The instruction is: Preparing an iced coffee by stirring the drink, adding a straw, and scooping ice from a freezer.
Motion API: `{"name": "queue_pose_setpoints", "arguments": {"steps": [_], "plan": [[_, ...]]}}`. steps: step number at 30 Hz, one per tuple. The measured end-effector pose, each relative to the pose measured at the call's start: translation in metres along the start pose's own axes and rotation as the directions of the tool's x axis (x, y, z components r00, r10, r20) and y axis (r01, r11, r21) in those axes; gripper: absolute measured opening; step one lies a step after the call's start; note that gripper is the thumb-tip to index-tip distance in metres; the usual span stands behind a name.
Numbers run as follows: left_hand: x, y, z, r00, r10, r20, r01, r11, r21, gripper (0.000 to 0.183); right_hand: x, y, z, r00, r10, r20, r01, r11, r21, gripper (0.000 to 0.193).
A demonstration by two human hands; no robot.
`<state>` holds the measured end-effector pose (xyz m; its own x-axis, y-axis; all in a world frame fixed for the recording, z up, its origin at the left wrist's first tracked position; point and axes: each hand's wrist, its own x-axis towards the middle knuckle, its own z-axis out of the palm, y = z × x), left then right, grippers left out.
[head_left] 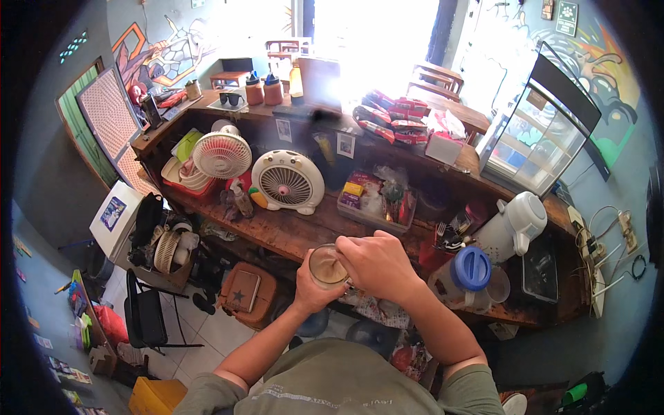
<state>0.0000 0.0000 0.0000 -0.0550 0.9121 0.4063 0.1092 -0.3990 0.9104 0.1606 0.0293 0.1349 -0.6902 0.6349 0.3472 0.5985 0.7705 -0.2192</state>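
Observation:
A clear glass mug (328, 268) with a pale brown drink in it is held in front of my body, just off the counter's near edge. My left hand (311, 289) wraps round its left side. Over the rim on the right, my right hand (382, 263) is closed with its fingers pressed together. Whatever those fingers pinch is hidden by the hand, and I cannot make it out. Behind the mug runs the wooden counter (346, 223). A clear plastic box (377, 216) of packets stands on it, beyond my right hand.
Left on the counter are a white box fan (288, 182) and a round fan (222, 155). At right stand a blue-lidded pitcher (472, 268), a white thermos jug (520, 225) and a cutlery holder (436, 256). Red packets (394, 117) lie on the upper shelf. A black folding chair (145, 311) stands left.

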Motion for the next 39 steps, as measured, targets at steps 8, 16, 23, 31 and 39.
{"name": "queue_pose_setpoints", "arguments": {"steps": [8,16,23,31,39], "plan": [[0.0,-0.005,-0.001,0.996,-0.039,-0.083,0.027,0.99,-0.136,0.062,-0.001,-0.009,0.0,0.999,-0.05,0.0,0.05,0.999,0.009,0.013],[0.004,0.006,-0.017,0.989,-0.014,-0.147,-0.003,0.993,-0.116,0.062,0.017,-0.014,-0.005,0.997,-0.073,-0.011,0.073,0.997,0.009,0.014],[0.003,0.01,-0.027,0.978,-0.036,-0.207,0.001,0.985,-0.17,0.063,0.032,-0.023,0.004,0.988,-0.141,-0.07,0.147,0.985,0.086,0.016],[0.0,0.013,-0.036,0.97,0.012,-0.242,-0.054,0.984,-0.17,0.062,0.043,-0.03,-0.01,0.988,-0.141,-0.068,0.146,0.986,0.078,0.017],[0.002,0.014,-0.039,0.97,0.018,-0.241,-0.048,0.992,-0.117,0.06,0.048,-0.035,-0.004,0.985,-0.169,0.039,0.169,0.986,-0.001,0.013]]}}
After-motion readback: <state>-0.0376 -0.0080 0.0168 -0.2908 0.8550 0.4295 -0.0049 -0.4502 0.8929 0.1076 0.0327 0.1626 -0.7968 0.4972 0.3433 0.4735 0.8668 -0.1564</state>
